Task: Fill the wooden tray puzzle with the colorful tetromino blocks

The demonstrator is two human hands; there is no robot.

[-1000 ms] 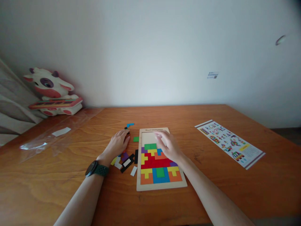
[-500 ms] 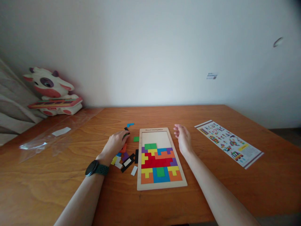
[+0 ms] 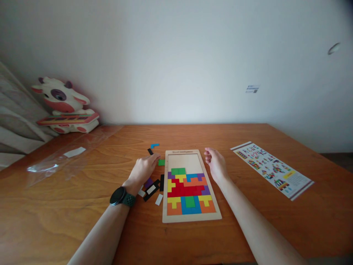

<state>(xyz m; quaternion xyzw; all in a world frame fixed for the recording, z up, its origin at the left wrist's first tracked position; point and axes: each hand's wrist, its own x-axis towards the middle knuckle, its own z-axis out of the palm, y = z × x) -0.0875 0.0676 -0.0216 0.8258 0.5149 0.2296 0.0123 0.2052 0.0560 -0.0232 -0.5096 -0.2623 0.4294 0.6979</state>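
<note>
Head view shows us the wooden puzzle board lying on the table, and we take this board as our landmark. Its lower part is already filled with coloured pieces, and the upper part, above the green piece inside, is bare wood.

Our left hand rests palm down just left of the board, with the fingers reaching to a small green piece at the board's left edge; we cannot tell if they pinch it or only touch it. More loose pieces lie left of the board, partly under this hand. Our right hand hovers just right of the board, loosely curled and holding nothing.

We judge that the step in hand is picking one loose piece. The next move calls for a firm pinch on it, then turning it to suit the bare area.
</note>
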